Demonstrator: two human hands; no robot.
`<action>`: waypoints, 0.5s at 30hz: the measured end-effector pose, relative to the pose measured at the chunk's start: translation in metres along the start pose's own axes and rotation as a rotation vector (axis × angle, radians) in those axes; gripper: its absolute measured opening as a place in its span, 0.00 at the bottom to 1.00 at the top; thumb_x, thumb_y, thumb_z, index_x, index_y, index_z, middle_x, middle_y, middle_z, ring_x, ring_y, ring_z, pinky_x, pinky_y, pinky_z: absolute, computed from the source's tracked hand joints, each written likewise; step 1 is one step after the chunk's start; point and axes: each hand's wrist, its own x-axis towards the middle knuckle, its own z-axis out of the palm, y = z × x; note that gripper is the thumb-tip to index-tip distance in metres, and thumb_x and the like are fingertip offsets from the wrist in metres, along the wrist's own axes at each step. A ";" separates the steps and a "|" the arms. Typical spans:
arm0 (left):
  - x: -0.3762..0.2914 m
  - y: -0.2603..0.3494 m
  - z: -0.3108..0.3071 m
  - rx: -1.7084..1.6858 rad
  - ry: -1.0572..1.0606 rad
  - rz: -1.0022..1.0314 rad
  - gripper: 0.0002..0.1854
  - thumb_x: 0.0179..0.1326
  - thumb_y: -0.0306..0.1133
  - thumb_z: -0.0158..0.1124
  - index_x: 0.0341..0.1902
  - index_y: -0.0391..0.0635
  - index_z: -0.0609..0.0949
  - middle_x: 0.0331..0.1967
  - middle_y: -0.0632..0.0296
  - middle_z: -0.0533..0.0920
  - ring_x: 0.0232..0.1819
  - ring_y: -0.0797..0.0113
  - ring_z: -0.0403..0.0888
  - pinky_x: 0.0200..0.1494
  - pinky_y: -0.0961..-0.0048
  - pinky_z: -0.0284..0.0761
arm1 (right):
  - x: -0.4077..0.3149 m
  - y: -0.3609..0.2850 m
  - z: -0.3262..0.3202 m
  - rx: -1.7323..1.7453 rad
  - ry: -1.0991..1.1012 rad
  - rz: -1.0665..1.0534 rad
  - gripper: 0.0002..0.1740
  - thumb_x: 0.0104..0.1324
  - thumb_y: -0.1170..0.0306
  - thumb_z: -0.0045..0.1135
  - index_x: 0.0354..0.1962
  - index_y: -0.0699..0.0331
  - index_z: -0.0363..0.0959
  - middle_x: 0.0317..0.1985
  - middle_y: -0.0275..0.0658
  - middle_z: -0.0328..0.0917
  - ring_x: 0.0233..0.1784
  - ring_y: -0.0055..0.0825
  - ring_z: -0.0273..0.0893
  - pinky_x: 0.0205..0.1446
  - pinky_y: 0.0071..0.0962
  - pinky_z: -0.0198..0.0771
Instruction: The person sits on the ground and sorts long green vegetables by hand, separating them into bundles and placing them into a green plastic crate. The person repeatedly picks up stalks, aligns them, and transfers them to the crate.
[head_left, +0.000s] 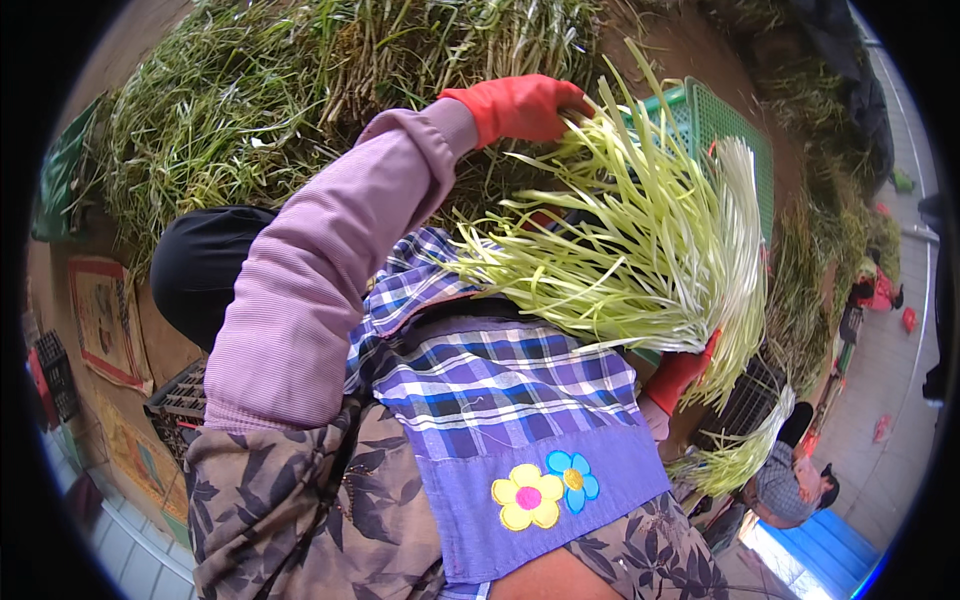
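Note:
A large fan of yellow-green blanched chives (600, 262) spreads across my lap, with its pale stem ends gathered at the right. Low on the right, my right hand (681, 375), in a red rubber glove, is closed around the gathered end. My left hand (521, 111), also red-gloved, reaches over the top, its fingers curled on the upper leaves; the fingertips are partly hidden. Close behind the fan is a bundle of white stems (739, 199) with a bit of red near its top end. It overlaps a green plastic basket (735, 116).
A big heap of green and dried stalks (300, 97) lies in front. Black plastic crates (176, 409) stand at my left and right. Another chive bunch (739, 450) rests at lower right, near another person (787, 484). A printed sack (109, 322) lies on the ground at left.

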 end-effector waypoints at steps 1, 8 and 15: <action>-0.002 -0.001 0.000 -0.120 0.048 0.019 0.20 0.54 0.25 0.61 0.53 0.44 0.79 0.40 0.58 0.84 0.41 0.67 0.82 0.48 0.72 0.77 | -0.001 -0.001 0.000 0.004 0.006 0.003 0.30 0.74 0.53 0.34 0.66 0.63 0.60 0.66 0.46 0.63 0.67 0.44 0.62 0.71 0.45 0.53; -0.004 -0.013 0.008 0.201 -0.042 -0.475 0.17 0.60 0.38 0.58 0.50 0.45 0.81 0.29 0.52 0.84 0.34 0.56 0.84 0.42 0.65 0.78 | -0.005 -0.002 0.003 0.036 0.012 0.017 0.29 0.74 0.57 0.31 0.66 0.64 0.58 0.66 0.46 0.62 0.68 0.44 0.61 0.72 0.44 0.52; -0.071 -0.059 -0.004 0.344 0.227 -0.601 0.44 0.54 0.53 0.69 0.70 0.47 0.63 0.61 0.47 0.74 0.62 0.51 0.73 0.64 0.66 0.69 | 0.003 -0.002 -0.008 0.032 -0.004 0.052 0.30 0.74 0.54 0.34 0.65 0.64 0.60 0.65 0.47 0.64 0.67 0.44 0.63 0.71 0.45 0.53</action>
